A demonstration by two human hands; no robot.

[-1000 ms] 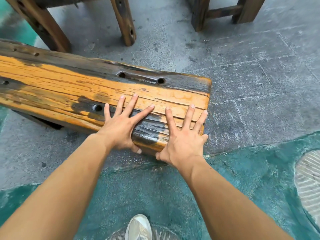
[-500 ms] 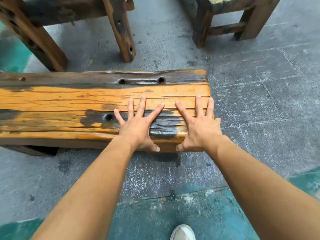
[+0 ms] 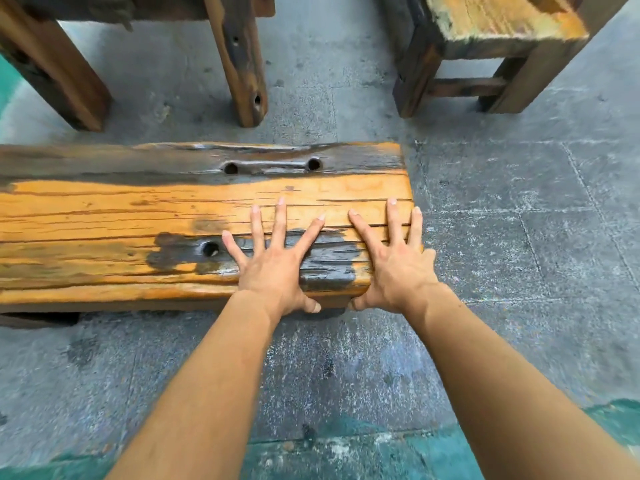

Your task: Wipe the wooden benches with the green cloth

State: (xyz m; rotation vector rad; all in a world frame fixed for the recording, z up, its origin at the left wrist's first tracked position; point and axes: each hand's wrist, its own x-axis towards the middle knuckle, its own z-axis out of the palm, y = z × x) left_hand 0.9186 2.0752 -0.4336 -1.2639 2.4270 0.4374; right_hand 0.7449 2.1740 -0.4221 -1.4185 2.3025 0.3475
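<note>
Resting flat, left hand (image 3: 273, 268) and right hand (image 3: 394, 268) press the bench (image 3: 121, 216) end.

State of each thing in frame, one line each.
bench: upright on the paving, dark patches on top, both hands on its right end.
left hand: flat on the bench top, fingers spread, thumb over the near edge.
right hand: flat on the bench's right end, fingers straight, holding nothing.
stool: upright, apart from the bench.
green cloth: not in view.
</note>
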